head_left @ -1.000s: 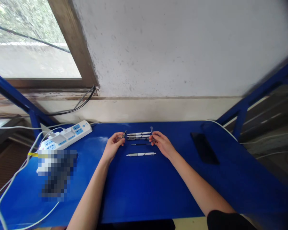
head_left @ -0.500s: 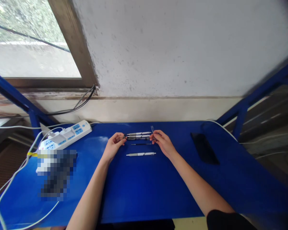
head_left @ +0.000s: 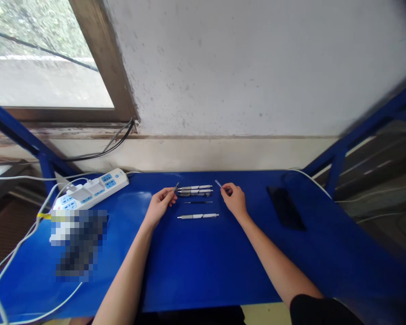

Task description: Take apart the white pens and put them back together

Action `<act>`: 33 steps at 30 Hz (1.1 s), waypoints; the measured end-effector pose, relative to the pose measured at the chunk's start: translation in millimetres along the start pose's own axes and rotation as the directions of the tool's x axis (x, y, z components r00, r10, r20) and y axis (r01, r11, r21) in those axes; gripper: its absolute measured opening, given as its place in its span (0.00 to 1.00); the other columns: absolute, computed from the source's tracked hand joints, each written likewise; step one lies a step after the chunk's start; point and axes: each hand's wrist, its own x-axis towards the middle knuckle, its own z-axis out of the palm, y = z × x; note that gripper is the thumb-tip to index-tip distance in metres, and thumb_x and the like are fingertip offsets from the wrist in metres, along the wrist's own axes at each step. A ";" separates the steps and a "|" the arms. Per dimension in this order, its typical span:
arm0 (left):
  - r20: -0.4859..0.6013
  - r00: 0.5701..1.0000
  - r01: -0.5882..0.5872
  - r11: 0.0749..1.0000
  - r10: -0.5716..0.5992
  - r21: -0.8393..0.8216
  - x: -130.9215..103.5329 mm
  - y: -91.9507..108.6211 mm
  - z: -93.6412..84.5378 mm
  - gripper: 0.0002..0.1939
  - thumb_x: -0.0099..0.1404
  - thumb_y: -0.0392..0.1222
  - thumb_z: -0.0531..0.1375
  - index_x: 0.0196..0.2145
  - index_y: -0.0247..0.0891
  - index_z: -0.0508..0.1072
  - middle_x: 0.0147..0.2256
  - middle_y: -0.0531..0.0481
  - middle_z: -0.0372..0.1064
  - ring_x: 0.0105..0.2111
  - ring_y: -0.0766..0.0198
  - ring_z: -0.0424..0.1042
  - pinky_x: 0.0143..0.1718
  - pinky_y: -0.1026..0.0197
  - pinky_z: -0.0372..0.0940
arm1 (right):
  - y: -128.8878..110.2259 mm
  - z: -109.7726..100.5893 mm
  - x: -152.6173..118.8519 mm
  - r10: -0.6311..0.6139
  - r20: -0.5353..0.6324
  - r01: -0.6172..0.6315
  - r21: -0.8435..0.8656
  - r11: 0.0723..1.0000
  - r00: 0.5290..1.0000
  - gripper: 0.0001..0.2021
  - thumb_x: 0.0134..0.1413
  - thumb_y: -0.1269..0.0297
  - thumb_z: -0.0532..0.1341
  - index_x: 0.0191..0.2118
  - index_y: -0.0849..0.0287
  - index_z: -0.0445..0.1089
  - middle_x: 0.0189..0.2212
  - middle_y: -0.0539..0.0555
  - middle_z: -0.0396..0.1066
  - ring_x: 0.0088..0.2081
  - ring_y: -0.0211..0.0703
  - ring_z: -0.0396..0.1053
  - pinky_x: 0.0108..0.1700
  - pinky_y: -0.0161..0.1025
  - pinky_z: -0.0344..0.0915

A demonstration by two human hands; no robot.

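Note:
My left hand [head_left: 161, 205] is closed, pinching a small dark pen piece [head_left: 176, 185] between thumb and finger at the left ends of the pens. My right hand [head_left: 234, 201] is closed on a clear plastic tube [head_left: 218, 183], whose end points up and left; the rest is hidden by the fingers. Between the hands, several white-and-grey pens [head_left: 196, 191] lie side by side. Just nearer to me is a thin dark pen refill [head_left: 198, 202], apart from them. Closest to me lies a single white-and-grey pen [head_left: 198, 216], parallel to the refill.
The blue table [head_left: 203, 262] meets a wall at the back. On the left are a white power strip [head_left: 117, 180] with plugs, loose white cables [head_left: 6, 257] and a blurred-out item [head_left: 79, 248]. A flat black object [head_left: 286, 208] lies to the right.
Both hands have drawn apart from the row of pens, the right one moving right with the clear tube. The small dark piece in my left hand is now raised.

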 end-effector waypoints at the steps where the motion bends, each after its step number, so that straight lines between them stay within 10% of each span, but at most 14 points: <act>1: -0.008 1.000 0.003 1.000 -0.003 0.009 -0.1 -0.1 0.1 0.19 0.59 0.53 0.62 0.40 0.34 0.75 0.27 0.51 0.70 0.24 0.68 0.66 0.26 0.65 0.59 | 2.5 1.0 0.0 -0.018 -0.006 0.018 -0.057 0.998 1.000 0.04 0.52 0.64 0.59 0.30 0.56 0.70 0.29 0.57 0.72 0.33 0.50 0.66 0.40 0.47 0.61; 12: -0.006 0.999 0.042 0.999 -0.042 0.009 4.5 -14.3 -3.3 0.22 0.63 0.58 0.55 0.28 0.34 0.73 0.16 0.59 0.45 0.16 0.72 0.47 0.19 0.65 0.43 | -29.5 -6.8 -7.2 -0.210 0.037 0.209 0.043 0.977 0.977 0.05 0.58 0.66 0.57 0.37 0.55 0.70 0.35 0.57 0.68 0.38 0.48 0.65 0.43 0.44 0.63; 18: -0.026 1.000 0.021 0.989 -0.017 0.146 2.5 -8.8 -4.1 0.23 0.64 0.59 0.55 0.32 0.34 0.74 0.20 0.56 0.57 0.19 0.71 0.54 0.21 0.66 0.48 | -38.4 2.0 -19.0 -0.376 0.310 0.316 0.229 0.921 0.873 0.03 0.57 0.68 0.59 0.37 0.56 0.70 0.32 0.51 0.65 0.31 0.40 0.64 0.38 0.39 0.64; 33: 0.002 1.000 -0.010 0.984 0.010 0.181 2.6 -10.1 -2.9 0.20 0.64 0.57 0.56 0.36 0.35 0.74 0.25 0.52 0.66 0.23 0.68 0.63 0.25 0.66 0.55 | -37.5 2.3 -16.9 -0.342 0.353 0.240 0.302 0.923 0.871 0.07 0.59 0.66 0.58 0.31 0.57 0.71 0.30 0.52 0.67 0.30 0.40 0.65 0.36 0.39 0.63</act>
